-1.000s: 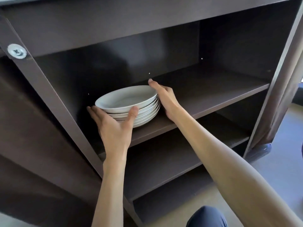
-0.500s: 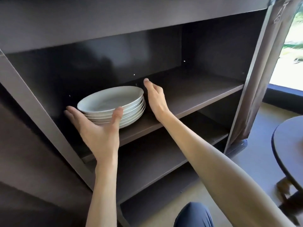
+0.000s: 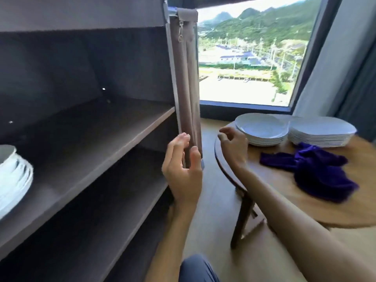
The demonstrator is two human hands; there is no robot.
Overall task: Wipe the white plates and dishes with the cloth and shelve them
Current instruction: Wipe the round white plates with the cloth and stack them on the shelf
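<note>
Round wooden table (image 3: 345, 210) on dark legs, wooden floor (image 3: 215, 200), rolled grey fabric flap (image 3: 188, 78) with zip pull, window (image 3: 250, 53) onto green hills, grey curtain (image 3: 335, 58).

Two bare forearms reach forward. The left hand (image 3: 183, 169) is raised, palm facing right, fingers relaxed, holding nothing. The right hand (image 3: 232, 147) hangs loosely curled and empty.

Dark brown cabinet (image 3: 85, 127) stands left of a bright window (image 3: 250, 53), round wooden table (image 3: 305, 200) beside it.
</note>
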